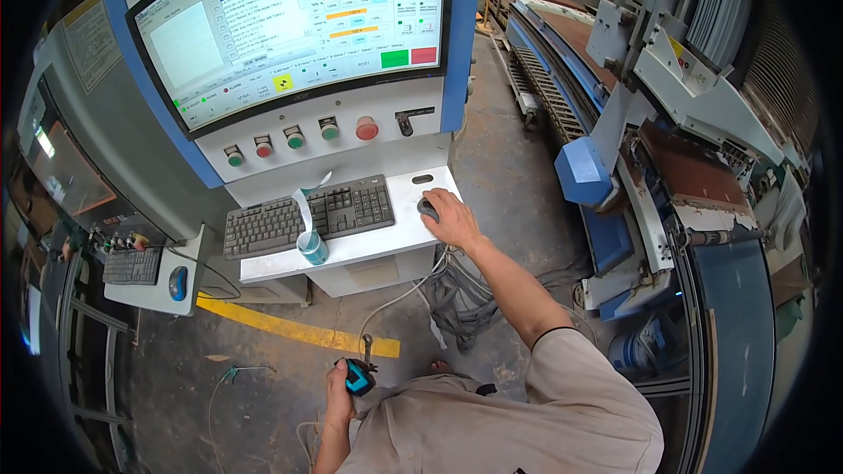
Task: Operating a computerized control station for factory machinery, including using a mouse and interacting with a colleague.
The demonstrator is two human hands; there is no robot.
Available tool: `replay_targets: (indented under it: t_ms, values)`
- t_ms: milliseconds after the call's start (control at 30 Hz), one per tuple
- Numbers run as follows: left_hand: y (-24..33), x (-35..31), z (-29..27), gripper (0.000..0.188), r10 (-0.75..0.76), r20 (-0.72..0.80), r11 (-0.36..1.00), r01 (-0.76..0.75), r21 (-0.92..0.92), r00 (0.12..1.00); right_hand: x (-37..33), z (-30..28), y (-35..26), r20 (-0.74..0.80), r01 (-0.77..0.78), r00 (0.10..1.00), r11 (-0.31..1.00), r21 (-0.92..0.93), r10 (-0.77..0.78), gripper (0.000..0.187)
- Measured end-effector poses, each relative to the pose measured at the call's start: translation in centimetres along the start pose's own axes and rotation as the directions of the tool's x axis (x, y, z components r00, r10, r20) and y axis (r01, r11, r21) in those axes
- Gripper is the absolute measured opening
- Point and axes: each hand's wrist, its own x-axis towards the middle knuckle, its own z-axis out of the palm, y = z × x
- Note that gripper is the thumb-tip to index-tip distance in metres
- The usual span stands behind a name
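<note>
My right hand (pixel 452 218) rests at the right end of the white shelf (pixel 386 247), its fingers closed over a dark computer mouse (pixel 427 209). Left of it lies a black keyboard (pixel 307 215). A small teal roll with a pale strip curling up (pixel 313 247) stands at the shelf's front edge, against the keyboard. Low by my waist, my left hand (pixel 339 393) grips a teal-and-black tape measure (pixel 359 377). A metal piece shaped like a spanner end (pixel 367 348) shows just beyond it; whether the hand holds that too, I cannot tell.
Above the shelf is a control cabinet with a lit screen (pixel 290 31), several push buttons (pixel 295 140) and a red emergency stop (pixel 366 128). A large machine (pixel 632 167) stands at right. Cables (pixel 461 298) hang below the shelf. Another keyboard (pixel 132 267) and blue mouse (pixel 178 283) sit at left.
</note>
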Motion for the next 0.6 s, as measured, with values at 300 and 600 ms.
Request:
replay_targets:
  t_ms: [300, 600]
  values:
    - [-0.46, 0.35, -0.29, 0.053, 0.022, 0.002, 1.0, -0.022, 0.01, 1.0, 0.16, -0.29, -0.3, 0.019, -0.018, 1.0, 1.0, -0.004, 0.018, 0.051]
    - [0.22, 0.18, 0.13, 0.056, 0.015, 0.029, 1.0, -0.016, 0.018, 0.999, 0.05, -0.18, -0.08, 0.018, -0.015, 1.0, 1.0, -0.014, 0.016, 0.052]
